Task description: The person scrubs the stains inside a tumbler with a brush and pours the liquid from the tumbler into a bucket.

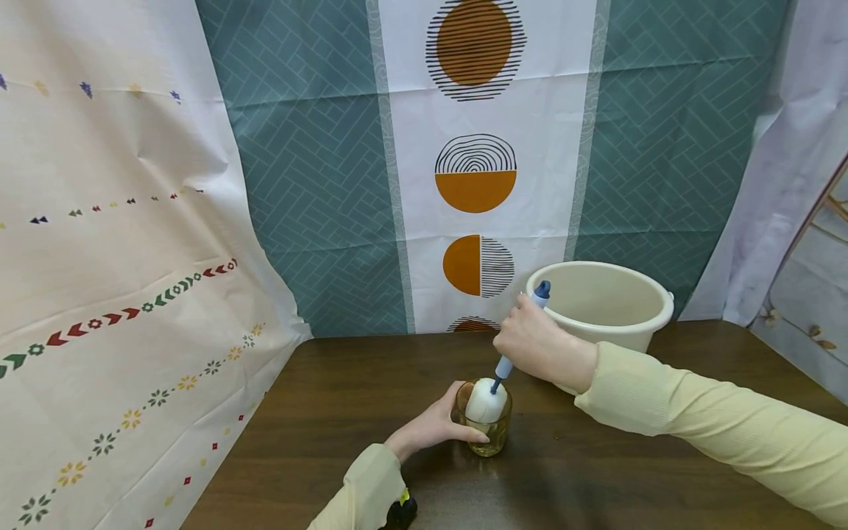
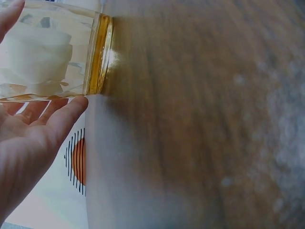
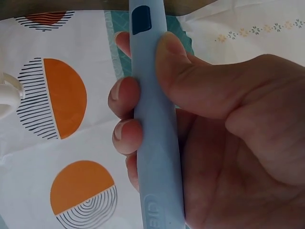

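Note:
My left hand (image 1: 433, 425) grips an amber glass (image 1: 498, 436) from its left side, thumb across the front. The glass stands upright on the brown table in the head view; its thick base (image 2: 101, 55) shows sideways in the left wrist view. Inside it sits the white sponge head (image 1: 486, 403) of a cup brush, its top rising past the rim. Above, my right hand (image 1: 539, 344) holds the brush's light blue handle (image 3: 157, 119), tilted to the upper right, with fingers and thumb wrapped round it. A dark blue tip (image 1: 543, 288) sticks out over the fist.
A cream plastic tub (image 1: 599, 328) stands behind my right forearm, near the back of the wooden table (image 1: 331, 412). Patterned cloth (image 1: 311, 184) hangs along the back, with a white embroidered cloth (image 1: 132, 294) on the left. A small black object (image 1: 400, 511) is by my left cuff.

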`<control>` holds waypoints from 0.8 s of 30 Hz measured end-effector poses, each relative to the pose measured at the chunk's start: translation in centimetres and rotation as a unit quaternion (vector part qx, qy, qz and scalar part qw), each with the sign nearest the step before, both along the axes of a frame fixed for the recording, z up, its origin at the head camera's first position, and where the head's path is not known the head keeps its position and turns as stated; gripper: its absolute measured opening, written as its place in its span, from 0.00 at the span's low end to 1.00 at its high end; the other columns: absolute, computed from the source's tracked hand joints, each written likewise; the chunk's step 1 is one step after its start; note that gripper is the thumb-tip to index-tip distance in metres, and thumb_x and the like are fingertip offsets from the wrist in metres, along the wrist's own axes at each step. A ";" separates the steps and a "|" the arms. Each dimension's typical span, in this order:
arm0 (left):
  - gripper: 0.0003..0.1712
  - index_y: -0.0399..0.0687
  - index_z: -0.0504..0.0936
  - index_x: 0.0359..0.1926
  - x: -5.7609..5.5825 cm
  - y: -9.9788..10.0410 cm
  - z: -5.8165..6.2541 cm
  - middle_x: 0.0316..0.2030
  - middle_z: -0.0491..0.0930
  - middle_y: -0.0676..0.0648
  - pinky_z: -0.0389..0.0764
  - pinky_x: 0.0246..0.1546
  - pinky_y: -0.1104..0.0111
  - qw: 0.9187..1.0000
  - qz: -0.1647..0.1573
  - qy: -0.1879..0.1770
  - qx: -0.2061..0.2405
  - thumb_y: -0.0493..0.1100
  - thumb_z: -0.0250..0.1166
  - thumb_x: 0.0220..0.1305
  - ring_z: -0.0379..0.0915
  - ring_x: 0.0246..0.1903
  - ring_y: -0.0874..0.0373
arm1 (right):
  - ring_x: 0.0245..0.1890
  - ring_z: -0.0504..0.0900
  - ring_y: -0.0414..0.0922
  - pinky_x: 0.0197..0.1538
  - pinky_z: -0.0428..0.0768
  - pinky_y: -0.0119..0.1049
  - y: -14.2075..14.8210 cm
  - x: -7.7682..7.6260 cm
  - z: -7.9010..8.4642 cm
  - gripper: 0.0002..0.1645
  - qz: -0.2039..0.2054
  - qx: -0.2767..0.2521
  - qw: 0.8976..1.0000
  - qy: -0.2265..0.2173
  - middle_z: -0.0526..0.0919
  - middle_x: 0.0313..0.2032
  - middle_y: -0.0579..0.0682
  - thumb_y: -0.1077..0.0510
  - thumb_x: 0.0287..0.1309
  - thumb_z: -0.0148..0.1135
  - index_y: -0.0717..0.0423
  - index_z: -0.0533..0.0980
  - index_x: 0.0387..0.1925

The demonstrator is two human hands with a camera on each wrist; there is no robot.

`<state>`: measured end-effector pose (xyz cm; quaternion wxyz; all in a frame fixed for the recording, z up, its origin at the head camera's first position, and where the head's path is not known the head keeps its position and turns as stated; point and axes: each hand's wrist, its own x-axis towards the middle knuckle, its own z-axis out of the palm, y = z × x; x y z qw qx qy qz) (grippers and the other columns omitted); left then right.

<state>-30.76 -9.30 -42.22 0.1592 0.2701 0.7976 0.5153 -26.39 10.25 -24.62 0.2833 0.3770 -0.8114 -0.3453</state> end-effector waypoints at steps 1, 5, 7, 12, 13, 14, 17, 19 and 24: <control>0.42 0.60 0.57 0.60 0.0 0.0 0.0 0.46 0.69 0.55 0.63 0.47 0.57 1.000 0.000 -0.001 0.001 0.51 0.71 0.48 0.64 0.47 0.60 | 0.18 0.70 0.43 0.29 0.62 0.38 -0.1 0.1 0.1 0.10 -0.007 0.002 1.000 -0.001 0.73 0.14 0.44 0.60 0.41 0.67 0.47 0.75 0.13; 0.41 0.59 0.57 0.59 0.0 0.0 -0.1 0.47 0.68 0.55 0.64 0.46 0.58 1.000 -0.001 0.000 0.003 0.50 0.71 0.48 0.64 0.47 0.60 | 0.18 0.70 0.43 0.29 0.62 0.36 -0.7 0.8 0.6 0.11 -0.036 0.015 0.999 -0.010 0.74 0.15 0.44 0.59 0.43 0.67 0.47 0.75 0.14; 0.41 0.59 0.57 0.59 0.0 0.0 -0.1 0.47 0.68 0.55 0.64 0.47 0.58 1.000 0.000 0.000 0.002 0.51 0.71 0.48 0.64 0.47 0.61 | 0.18 0.70 0.42 0.29 0.62 0.36 -0.8 1.0 0.7 0.10 -0.043 0.021 0.999 -0.012 0.74 0.16 0.44 0.58 0.44 0.67 0.46 0.75 0.14; 0.40 0.59 0.57 0.59 -0.1 0.0 -0.1 0.47 0.68 0.55 0.64 0.47 0.59 1.000 -0.009 0.002 0.007 0.51 0.71 0.48 0.63 0.48 0.61 | 0.18 0.71 0.42 0.29 0.62 0.36 -1.2 1.2 0.9 0.11 -0.049 0.027 0.998 -0.007 0.75 0.16 0.43 0.58 0.44 0.67 0.45 0.75 0.14; 0.40 0.59 0.57 0.58 -0.1 0.0 -0.1 0.47 0.68 0.55 0.64 0.48 0.60 1.000 -0.011 0.002 0.009 0.51 0.71 0.48 0.63 0.48 0.61 | 0.18 0.71 0.42 0.29 0.61 0.36 -1.2 1.2 0.9 0.11 -0.049 0.028 0.998 -0.006 0.75 0.16 0.43 0.58 0.44 0.67 0.45 0.75 0.14; 0.40 0.58 0.58 0.58 -0.1 0.0 -0.1 0.47 0.68 0.55 0.64 0.48 0.60 1.000 -0.015 0.003 0.011 0.50 0.71 0.48 0.63 0.48 0.60 | 0.19 0.70 0.42 0.30 0.61 0.36 -1.3 1.2 0.9 0.11 -0.051 0.029 0.998 -0.008 0.75 0.16 0.43 0.58 0.44 0.67 0.45 0.75 0.14; 0.40 0.58 0.58 0.58 -0.2 0.0 -0.1 0.48 0.68 0.55 0.63 0.48 0.59 1.000 -0.017 0.003 0.014 0.51 0.70 0.48 0.63 0.49 0.60 | 0.19 0.70 0.42 0.32 0.60 0.37 -1.5 1.1 0.9 0.10 -0.052 0.033 0.998 -0.013 0.76 0.17 0.43 0.57 0.45 0.67 0.44 0.76 0.15; 0.40 0.58 0.58 0.58 -0.2 0.0 -0.2 0.48 0.68 0.55 0.63 0.49 0.59 1.000 -0.014 0.001 0.012 0.51 0.71 0.48 0.63 0.49 0.61 | 0.20 0.70 0.42 0.33 0.60 0.37 -1.7 1.0 0.9 0.09 -0.052 0.037 0.998 -0.017 0.76 0.18 0.43 0.57 0.46 0.66 0.44 0.77 0.16; 0.40 0.58 0.58 0.58 -0.2 0.0 -0.2 0.48 0.68 0.55 0.64 0.48 0.60 1.000 -0.013 -0.004 0.014 0.50 0.71 0.48 0.64 0.48 0.61 | 0.20 0.70 0.42 0.34 0.59 0.38 -1.8 0.9 1.0 0.09 -0.046 0.044 0.998 -0.014 0.77 0.18 0.43 0.58 0.47 0.66 0.44 0.77 0.16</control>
